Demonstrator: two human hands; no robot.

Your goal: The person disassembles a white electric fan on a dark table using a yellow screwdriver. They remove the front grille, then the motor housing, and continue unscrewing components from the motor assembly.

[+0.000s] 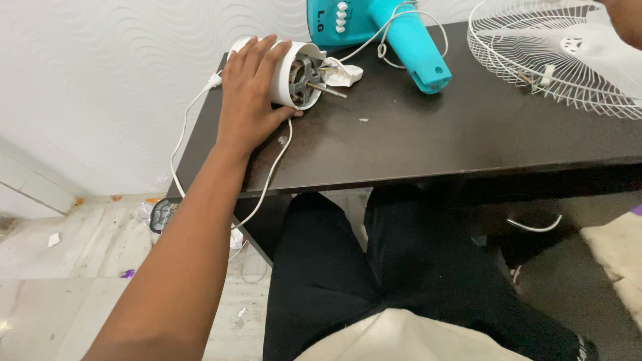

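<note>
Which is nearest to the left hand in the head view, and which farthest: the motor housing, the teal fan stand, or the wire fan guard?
1. Motor housing: white, under the left hand at the table's left end.
2. Teal fan stand: mid-table, at the back edge.
3. Wire fan guard: white, at the far right end.

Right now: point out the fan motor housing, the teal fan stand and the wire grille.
fan motor housing [289, 75], head view, white outer shell.
teal fan stand [416, 50], head view, neck.
wire grille [535, 57], head view, wire spokes.
</note>
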